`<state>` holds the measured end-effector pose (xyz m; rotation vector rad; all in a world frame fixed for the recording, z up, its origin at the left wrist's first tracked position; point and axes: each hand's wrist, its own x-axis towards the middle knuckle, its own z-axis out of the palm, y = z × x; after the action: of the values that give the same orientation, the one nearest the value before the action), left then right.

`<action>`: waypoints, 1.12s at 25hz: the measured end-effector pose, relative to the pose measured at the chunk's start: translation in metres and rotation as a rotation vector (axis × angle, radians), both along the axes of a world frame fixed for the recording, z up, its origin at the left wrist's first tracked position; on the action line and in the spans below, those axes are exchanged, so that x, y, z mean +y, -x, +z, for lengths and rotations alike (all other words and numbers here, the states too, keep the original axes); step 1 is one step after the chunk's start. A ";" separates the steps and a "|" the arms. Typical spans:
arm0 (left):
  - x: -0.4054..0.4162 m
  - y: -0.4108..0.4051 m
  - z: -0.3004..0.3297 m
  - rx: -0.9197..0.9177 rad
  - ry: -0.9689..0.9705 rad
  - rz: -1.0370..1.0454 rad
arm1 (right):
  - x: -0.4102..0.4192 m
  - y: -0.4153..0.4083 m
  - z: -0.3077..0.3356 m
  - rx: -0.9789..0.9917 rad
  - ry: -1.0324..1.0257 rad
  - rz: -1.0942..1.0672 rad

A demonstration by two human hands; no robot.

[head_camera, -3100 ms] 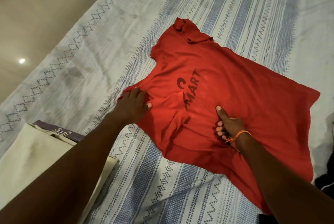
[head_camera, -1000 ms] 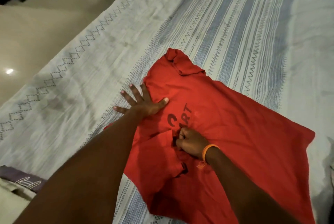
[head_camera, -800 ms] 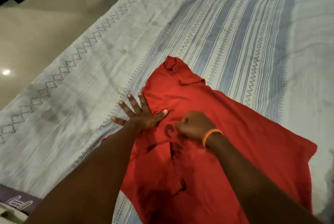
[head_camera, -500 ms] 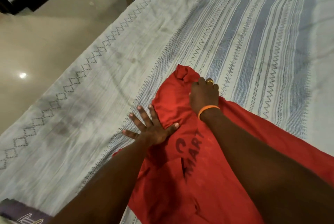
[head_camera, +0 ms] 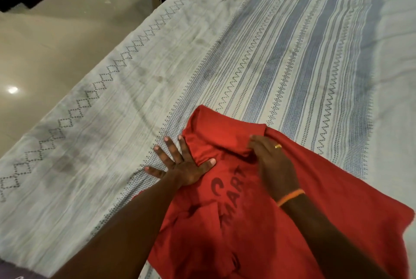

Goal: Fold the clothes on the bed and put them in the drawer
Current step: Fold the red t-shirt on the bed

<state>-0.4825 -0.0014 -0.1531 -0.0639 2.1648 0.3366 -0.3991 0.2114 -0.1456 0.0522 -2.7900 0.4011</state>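
Striped bedsheet (head_camera: 281, 53) covers the bed, whose left edge meets a tiled floor (head_camera: 56, 38). Near the bed's front edge lies a red T-shirt (head_camera: 337, 188). Left hand (head_camera: 182, 166) presses flat, fingers spread, on its left side; right hand (head_camera: 272, 159) pinches a fold by the collar.

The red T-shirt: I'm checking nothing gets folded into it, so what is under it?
Around the red T-shirt only the striped bedsheet shows. The left hand presses its edge; the right hand grips its sleeve. Whatever lies beneath is covered.
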 end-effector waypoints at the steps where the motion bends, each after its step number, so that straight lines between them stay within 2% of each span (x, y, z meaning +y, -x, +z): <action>1: 0.000 0.000 0.000 -0.001 -0.001 -0.007 | 0.005 -0.010 -0.006 -0.023 0.008 0.012; 3: -0.001 0.000 0.000 -0.010 -0.004 -0.010 | 0.007 -0.020 -0.010 -0.028 0.113 -0.012; 7: -0.002 0.001 -0.005 -0.002 0.004 -0.021 | -0.001 -0.026 -0.005 0.053 0.582 -0.318; 9: -0.002 0.000 -0.007 0.004 0.006 -0.025 | 0.003 -0.028 -0.009 0.015 0.677 -0.428; 10: -0.002 -0.001 -0.008 0.008 0.006 -0.028 | 0.005 -0.028 -0.009 -0.002 0.657 -0.460; 12: -0.001 -0.001 -0.007 0.009 0.012 -0.026 | 0.001 -0.025 -0.003 -0.013 0.442 -0.477; 15: 0.000 -0.001 -0.006 0.007 0.012 -0.023 | -0.026 -0.025 0.003 -0.113 0.017 -0.253; 17: -0.001 -0.001 -0.007 0.009 0.022 -0.029 | -0.033 -0.029 -0.009 -0.188 -0.188 -0.136; 19: -0.001 -0.002 -0.008 0.008 0.028 -0.029 | -0.023 -0.023 -0.018 -0.182 -0.284 -0.115; 21: -0.001 -0.002 -0.005 0.005 0.023 -0.025 | -0.009 -0.009 -0.019 -0.167 -0.285 -0.025; 23: 0.001 -0.002 -0.004 0.010 0.017 -0.024 | 0.000 0.005 -0.013 -0.234 -0.143 0.069; 24: 0.001 -0.002 -0.004 0.012 0.018 -0.026 | 0.003 0.011 -0.010 -0.280 -0.024 0.040; 28: 0.001 -0.001 -0.003 -0.001 0.017 -0.012 | 0.013 0.028 -0.003 -0.307 0.712 -0.340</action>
<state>-0.4810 -0.0008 -0.1566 -0.0603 2.1668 0.3105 -0.4271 0.2240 -0.1482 -0.6803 -2.6785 1.3622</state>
